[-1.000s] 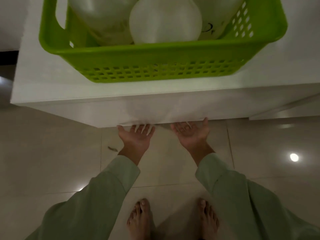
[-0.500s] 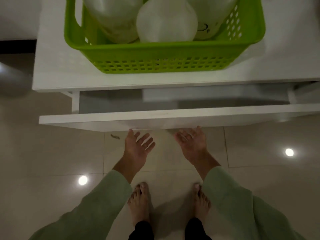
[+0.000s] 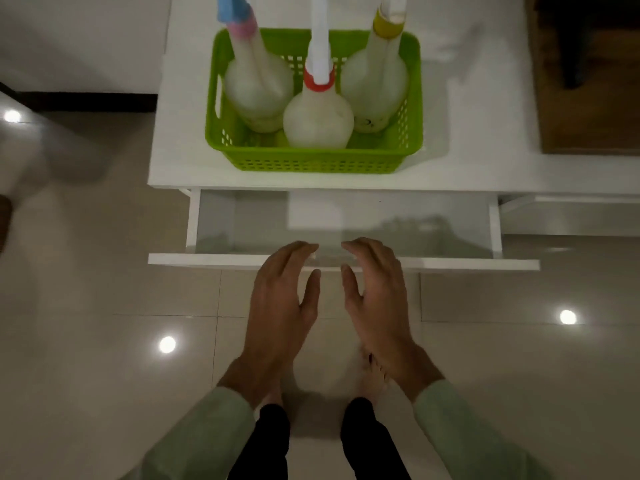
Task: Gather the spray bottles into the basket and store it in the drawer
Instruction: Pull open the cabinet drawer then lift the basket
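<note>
A green perforated basket (image 3: 313,161) stands on the white cabinet top (image 3: 478,168). Three pale spray bottles stand upright in it: one with a pink and blue head (image 3: 258,88) at the left, one with a red collar (image 3: 318,123) in front, one with a yellow collar (image 3: 375,84) at the right. Below, the white drawer (image 3: 346,263) is pulled out and its inside looks bare. My left hand (image 3: 282,303) and my right hand (image 3: 375,299) hover palms down over the drawer's front panel, fingers apart, holding nothing.
Glossy beige floor tiles (image 3: 104,323) with lamp reflections lie all around. My bare feet stand just in front of the drawer. A brown wooden surface (image 3: 588,98) borders the cabinet top at the right. A white wall (image 3: 79,43) stands at the back left.
The drawer has slid out much further toward me. My hands have left its underside, turned palms down and risen over the front panel. The view has pulled back, showing the bottle heads.
</note>
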{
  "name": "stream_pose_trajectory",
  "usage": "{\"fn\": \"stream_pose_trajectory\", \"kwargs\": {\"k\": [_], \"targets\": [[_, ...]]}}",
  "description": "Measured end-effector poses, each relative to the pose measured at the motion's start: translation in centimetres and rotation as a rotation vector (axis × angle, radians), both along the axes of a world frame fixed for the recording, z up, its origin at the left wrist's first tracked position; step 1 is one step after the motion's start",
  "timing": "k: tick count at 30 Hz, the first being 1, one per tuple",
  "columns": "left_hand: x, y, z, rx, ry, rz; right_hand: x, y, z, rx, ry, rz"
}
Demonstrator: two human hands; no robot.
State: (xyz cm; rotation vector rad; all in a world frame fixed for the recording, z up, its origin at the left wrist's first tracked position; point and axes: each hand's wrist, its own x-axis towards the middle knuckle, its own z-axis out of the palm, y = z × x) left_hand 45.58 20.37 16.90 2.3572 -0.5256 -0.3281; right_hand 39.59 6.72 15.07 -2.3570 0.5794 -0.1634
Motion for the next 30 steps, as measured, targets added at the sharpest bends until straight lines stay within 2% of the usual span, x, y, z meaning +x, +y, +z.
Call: {"fn": "stream_pose_trajectory", "kwargs": {"k": [3, 6, 14, 18, 30], "targets": [[1.1, -0.7, -1.1, 0.166, -0.056, -0.097, 0.4, -0.3, -0.8, -0.160, 0.183, 0.152], [1.1, -0.3, -1.8, 0.232, -0.114, -0.154, 0.1, -0.3, -0.9, -0.235, 0.187, 0.188], [-0.9, 1.8, -2.0, 0.249, -0.139, -0.210, -2.1, 1.8, -0.7, -0.223, 0.160, 0.123], [-2.8, 2.6, -1.8, 0.253, -0.142, -0.214, -4.1, 2.8, -0.7, -0.210, 0.206, 0.122], [-9.2, 6.5, -1.2, 0.298, -0.071, -0.215, -12.3, 3.4, 0.0, -0.209, 0.325, 0.224]]}}
